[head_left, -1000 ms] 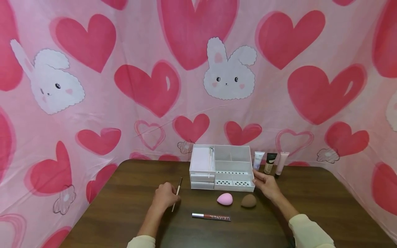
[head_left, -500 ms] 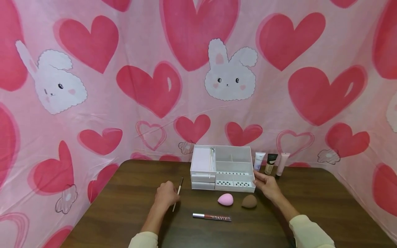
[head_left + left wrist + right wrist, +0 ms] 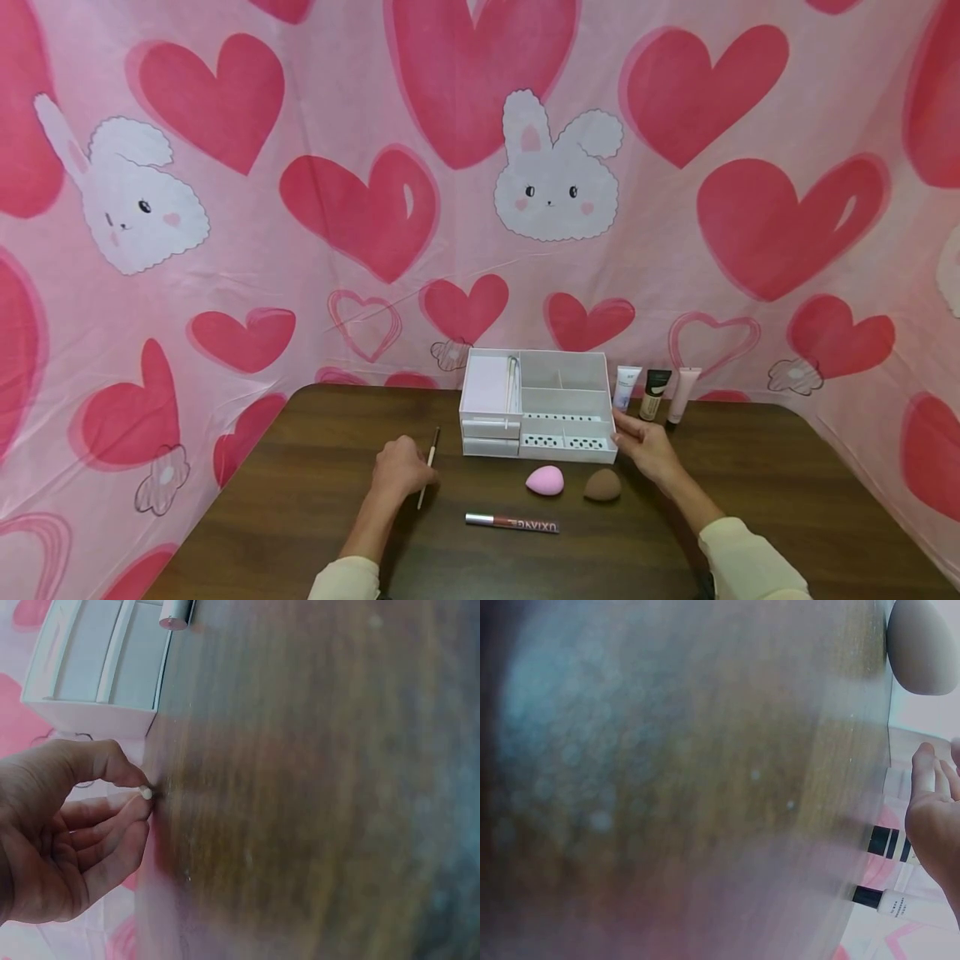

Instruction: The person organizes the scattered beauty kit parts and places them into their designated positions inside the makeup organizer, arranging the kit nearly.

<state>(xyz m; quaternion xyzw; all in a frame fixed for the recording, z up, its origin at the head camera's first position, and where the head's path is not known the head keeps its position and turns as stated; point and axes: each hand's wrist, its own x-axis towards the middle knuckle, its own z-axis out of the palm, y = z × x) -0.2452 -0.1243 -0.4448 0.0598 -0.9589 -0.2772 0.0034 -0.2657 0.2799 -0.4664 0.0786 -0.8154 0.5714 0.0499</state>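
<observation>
My L hand (image 3: 402,467) pinches a thin dark-tipped stick (image 3: 432,455), btwn the table's (image 3: 292,492) left edge & the organizer (image 3: 567,456) nr its back edge. My R hand (image 3: 651,455), fingers fairly straight, touches the organizer's R side.
</observation>
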